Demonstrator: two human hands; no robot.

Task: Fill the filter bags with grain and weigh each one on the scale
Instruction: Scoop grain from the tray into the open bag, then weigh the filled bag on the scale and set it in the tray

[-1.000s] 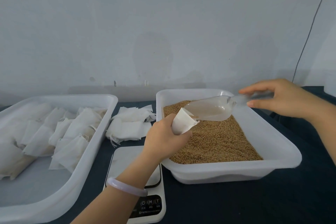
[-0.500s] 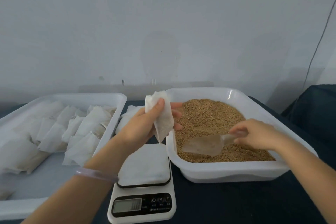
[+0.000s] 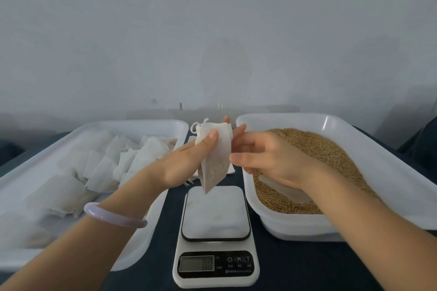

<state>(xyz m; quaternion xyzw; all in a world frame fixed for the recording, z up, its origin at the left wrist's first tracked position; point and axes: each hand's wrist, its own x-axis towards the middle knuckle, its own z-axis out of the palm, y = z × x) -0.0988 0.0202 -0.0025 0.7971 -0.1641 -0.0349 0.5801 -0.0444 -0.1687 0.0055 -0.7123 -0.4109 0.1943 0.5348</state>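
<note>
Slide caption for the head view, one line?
Left hand holds a white part-filled filter bag above the white digital scale; right hand open beside it, over the white plastic grain tray.

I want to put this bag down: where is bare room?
The scale platform, bare beneath the held filter bag; dark table right of it, before the grain tray. Crowded: left tray, packed with bags.

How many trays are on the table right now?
2. The left tray holds bags; the right tray holds grain; the scale sits between them. None seems hidden.
</note>
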